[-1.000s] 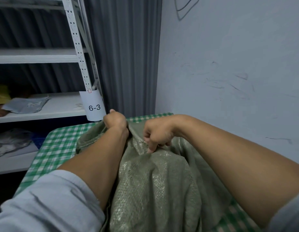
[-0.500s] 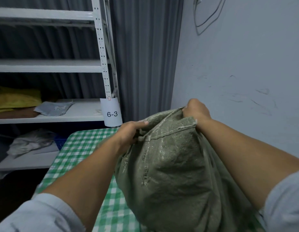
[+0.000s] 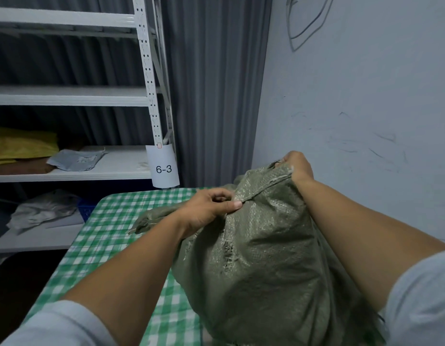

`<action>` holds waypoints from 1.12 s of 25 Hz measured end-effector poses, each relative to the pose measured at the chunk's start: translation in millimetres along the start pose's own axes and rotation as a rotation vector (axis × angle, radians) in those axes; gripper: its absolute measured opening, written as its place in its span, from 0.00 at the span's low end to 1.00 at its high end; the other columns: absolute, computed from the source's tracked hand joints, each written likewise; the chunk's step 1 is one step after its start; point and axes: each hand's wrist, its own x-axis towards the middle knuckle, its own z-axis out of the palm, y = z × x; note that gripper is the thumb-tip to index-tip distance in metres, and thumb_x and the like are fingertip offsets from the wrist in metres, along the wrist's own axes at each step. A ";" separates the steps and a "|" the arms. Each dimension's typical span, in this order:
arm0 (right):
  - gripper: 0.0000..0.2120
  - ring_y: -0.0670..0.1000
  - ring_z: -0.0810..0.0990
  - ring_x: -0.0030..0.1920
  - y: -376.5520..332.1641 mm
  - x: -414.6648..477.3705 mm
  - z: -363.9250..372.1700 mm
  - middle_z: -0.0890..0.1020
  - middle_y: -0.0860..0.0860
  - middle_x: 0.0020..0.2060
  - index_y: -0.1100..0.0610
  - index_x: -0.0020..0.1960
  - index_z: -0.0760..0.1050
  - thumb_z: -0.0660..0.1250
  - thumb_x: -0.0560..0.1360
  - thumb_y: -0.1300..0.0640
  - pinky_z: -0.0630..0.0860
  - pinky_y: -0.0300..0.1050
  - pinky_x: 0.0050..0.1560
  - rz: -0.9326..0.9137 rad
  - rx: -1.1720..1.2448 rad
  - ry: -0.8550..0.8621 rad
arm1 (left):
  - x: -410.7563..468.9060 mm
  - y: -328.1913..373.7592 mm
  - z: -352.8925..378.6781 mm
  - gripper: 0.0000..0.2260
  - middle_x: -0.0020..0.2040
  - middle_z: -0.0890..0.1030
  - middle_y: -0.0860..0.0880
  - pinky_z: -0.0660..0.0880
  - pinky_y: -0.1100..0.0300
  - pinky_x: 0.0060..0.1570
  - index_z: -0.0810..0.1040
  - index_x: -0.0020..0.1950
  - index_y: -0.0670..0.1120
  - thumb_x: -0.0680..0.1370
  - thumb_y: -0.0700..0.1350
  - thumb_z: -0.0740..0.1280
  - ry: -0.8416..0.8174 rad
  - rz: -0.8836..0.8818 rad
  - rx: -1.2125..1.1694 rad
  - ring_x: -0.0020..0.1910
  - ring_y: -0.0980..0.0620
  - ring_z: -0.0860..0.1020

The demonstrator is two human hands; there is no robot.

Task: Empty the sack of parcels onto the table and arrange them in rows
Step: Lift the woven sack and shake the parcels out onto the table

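A bulging olive-green woven plastic sack (image 3: 261, 265), coarse and faintly glossy with a frayed hem, stands on a green-and-white checked table (image 3: 109, 236) in the lower centre and right of the frame. The left hand (image 3: 209, 208) pinches the hem at mid-frame while the right hand (image 3: 297, 167) clutches a raised corner further right, both sets of fingers curled into the fabric. A white metal shelf rack (image 3: 146, 78) with a paper tag reading "6-3" (image 3: 164, 168) fills the upper left.
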 end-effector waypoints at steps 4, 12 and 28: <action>0.05 0.57 0.80 0.45 4.0 -10.0 -9.0 0.80 0.56 0.43 0.60 0.51 0.78 0.68 0.75 0.63 0.76 0.48 0.44 -0.029 0.210 -0.063 | 8.2 -5.8 17.2 0.06 0.38 0.81 0.50 0.74 0.65 0.42 0.82 0.45 0.41 0.78 0.43 0.72 0.191 0.034 -0.053 0.37 0.57 0.78; 0.30 0.53 0.83 0.55 -21.7 -25.1 -67.3 0.84 0.54 0.57 0.51 0.64 0.78 0.77 0.67 0.38 0.80 0.45 0.55 -0.296 0.391 -0.689 | 46.4 69.2 7.8 0.05 0.44 0.85 0.41 0.79 0.44 0.58 0.83 0.43 0.44 0.78 0.42 0.71 0.599 0.118 -0.416 0.45 0.46 0.82; 0.28 0.55 0.72 0.62 -39.3 -19.1 -51.1 0.78 0.50 0.57 0.41 0.62 0.73 0.75 0.65 0.35 0.67 0.53 0.65 -0.429 -0.615 -0.382 | 47.5 97.7 49.7 0.17 0.41 0.85 0.40 0.83 0.42 0.50 0.86 0.46 0.44 0.61 0.31 0.69 0.454 0.045 -0.434 0.46 0.39 0.84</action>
